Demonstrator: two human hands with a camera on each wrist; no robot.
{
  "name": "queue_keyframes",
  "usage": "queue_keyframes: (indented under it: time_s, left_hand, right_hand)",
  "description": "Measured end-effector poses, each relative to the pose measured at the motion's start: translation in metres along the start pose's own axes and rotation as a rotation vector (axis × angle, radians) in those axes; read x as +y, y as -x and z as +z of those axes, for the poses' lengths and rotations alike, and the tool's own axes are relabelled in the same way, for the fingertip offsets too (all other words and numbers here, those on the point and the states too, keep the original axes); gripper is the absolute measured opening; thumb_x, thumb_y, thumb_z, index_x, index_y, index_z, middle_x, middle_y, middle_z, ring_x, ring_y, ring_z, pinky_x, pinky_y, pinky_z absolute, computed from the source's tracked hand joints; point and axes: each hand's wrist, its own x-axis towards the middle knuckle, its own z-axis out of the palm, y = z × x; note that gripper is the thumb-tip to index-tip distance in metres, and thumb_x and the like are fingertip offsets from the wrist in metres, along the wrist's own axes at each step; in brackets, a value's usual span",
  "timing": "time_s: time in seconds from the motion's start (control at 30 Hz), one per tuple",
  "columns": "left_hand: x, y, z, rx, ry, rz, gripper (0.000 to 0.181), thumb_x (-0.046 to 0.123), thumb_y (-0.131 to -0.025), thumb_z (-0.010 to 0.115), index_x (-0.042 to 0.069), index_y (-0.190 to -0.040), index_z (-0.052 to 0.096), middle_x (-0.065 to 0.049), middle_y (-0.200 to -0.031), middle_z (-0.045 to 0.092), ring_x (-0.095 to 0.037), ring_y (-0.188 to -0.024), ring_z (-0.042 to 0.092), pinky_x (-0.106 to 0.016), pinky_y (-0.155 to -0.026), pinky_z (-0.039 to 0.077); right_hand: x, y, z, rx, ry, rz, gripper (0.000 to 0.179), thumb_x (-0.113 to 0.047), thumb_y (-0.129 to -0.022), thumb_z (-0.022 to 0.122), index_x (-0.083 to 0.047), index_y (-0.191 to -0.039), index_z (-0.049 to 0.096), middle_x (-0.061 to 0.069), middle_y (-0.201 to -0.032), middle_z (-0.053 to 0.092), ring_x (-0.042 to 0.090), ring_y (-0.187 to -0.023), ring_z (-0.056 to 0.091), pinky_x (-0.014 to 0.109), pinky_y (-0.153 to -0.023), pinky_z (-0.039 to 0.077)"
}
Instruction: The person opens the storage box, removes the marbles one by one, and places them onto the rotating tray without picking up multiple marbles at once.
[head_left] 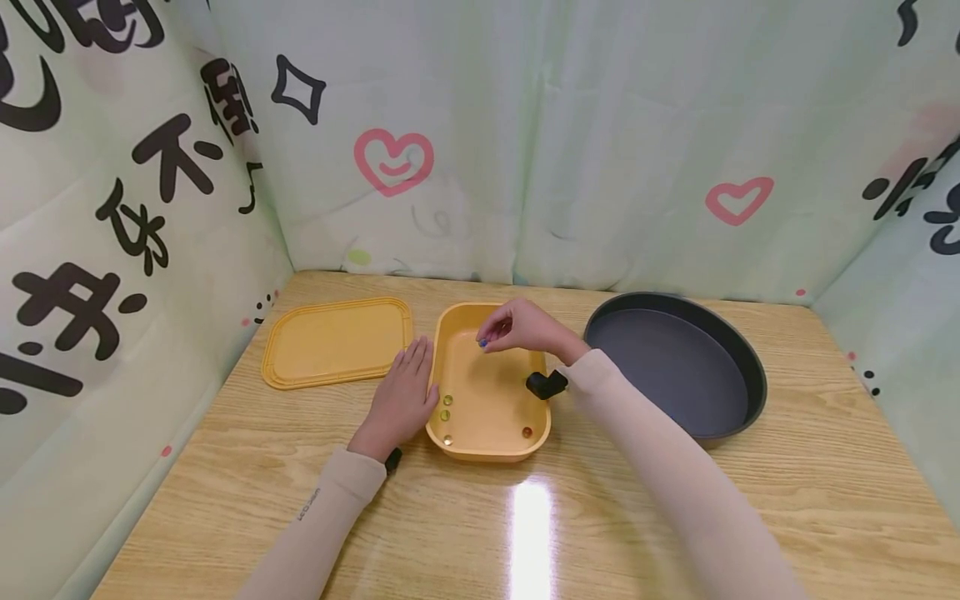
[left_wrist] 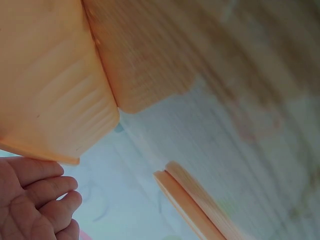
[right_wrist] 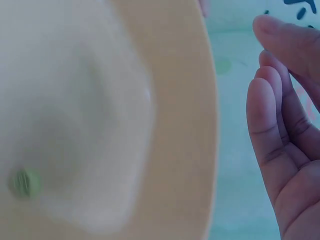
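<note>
- We see a blue marble (head_left: 482,342) pinched between the thumb and fingertips of the right hand (head_left: 517,325), over the far half of the box (head_left: 491,400); the right wrist view does not let us make the marble out.
- We find the left hand (head_left: 402,398) flat and grasping nothing, its fingers straight along the left side of the box, touching the rim.
- Inside the box, we count two yellow-green marbles (head_left: 446,415) close together by the left wall, a clear marble (head_left: 447,440) in the near left corner, and an amber marble (head_left: 527,432) in the near right corner.
- Left of the box we see its yellow lid (head_left: 337,342) lying flat, the left hand's fingertips near its right edge.
- Right of the box we have a round dark pan (head_left: 667,358), partly behind the right forearm.
- All of it sits on a wooden table (head_left: 420,533), where we notice a bright strip of glare in front of the box.
- Behind, we see a pale curtain (head_left: 480,167) with pink hearts.
</note>
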Motion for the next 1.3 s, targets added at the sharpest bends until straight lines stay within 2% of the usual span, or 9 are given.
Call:
queue_keyframes:
  time_s: [0.17,0.4,0.87,1.0,1.3]
  left_hand:
    - [0.000,0.001,0.000,-0.001,0.015,-0.002,0.062,0.025,-0.098,0.042,-0.004,-0.148,0.020,-0.019,-0.155,0.021,-0.029,-0.146,0.018,-0.043,-0.120,0.016]
    - [0.000,0.001,0.000,0.005,0.014,0.005,0.062,0.025,-0.097,0.043,-0.004,-0.147,0.020,-0.019,-0.155,0.021,-0.030,-0.145,0.018,-0.043,-0.120,0.016]
    - [-0.001,0.001,0.002,0.000,0.012,0.002,0.062,0.025,-0.098,0.042,-0.004,-0.148,0.019,-0.019,-0.155,0.020,-0.029,-0.146,0.017,-0.043,-0.120,0.016]
    - [-0.001,0.000,0.002,-0.002,0.014,-0.001,0.062,0.024,-0.098,0.042,-0.004,-0.148,0.019,-0.018,-0.155,0.020,-0.029,-0.146,0.017,-0.043,-0.120,0.015]
    - [0.000,0.000,0.001,-0.011,0.016,-0.005,0.062,0.025,-0.098,0.042,-0.004,-0.148,0.019,-0.018,-0.155,0.020,-0.029,-0.146,0.017,-0.043,-0.120,0.015]
  right_hand:
    - [0.000,0.014,-0.019,0.037,0.014,0.026,0.014,-0.006,-0.078,0.074,-0.002,-0.091,0.074,0.010,-0.086,0.071,0.012,-0.072,0.061,0.021,-0.069,0.053]
    - [0.004,0.035,-0.045,0.076,0.012,0.032,0.016,-0.006,-0.077,0.075,0.001,-0.091,0.073,0.012,-0.089,0.070,0.012,-0.071,0.060,0.020,-0.068,0.054]
    - [0.027,0.084,-0.087,0.178,0.089,0.226,0.024,-0.016,-0.083,0.071,0.000,-0.101,0.071,0.014,-0.097,0.070,0.010,-0.078,0.062,0.018,-0.068,0.052]
    - [0.040,0.098,-0.098,0.202,0.094,0.239,0.026,-0.016,-0.084,0.070,0.002,-0.103,0.070,0.015,-0.100,0.070,0.008,-0.078,0.063,0.017,-0.069,0.052]
    - [0.070,0.124,-0.114,0.258,0.101,0.310,0.034,-0.020,-0.084,0.070,0.004,-0.107,0.068,-0.002,-0.089,0.071,0.016,-0.080,0.067,0.024,-0.072,0.054]
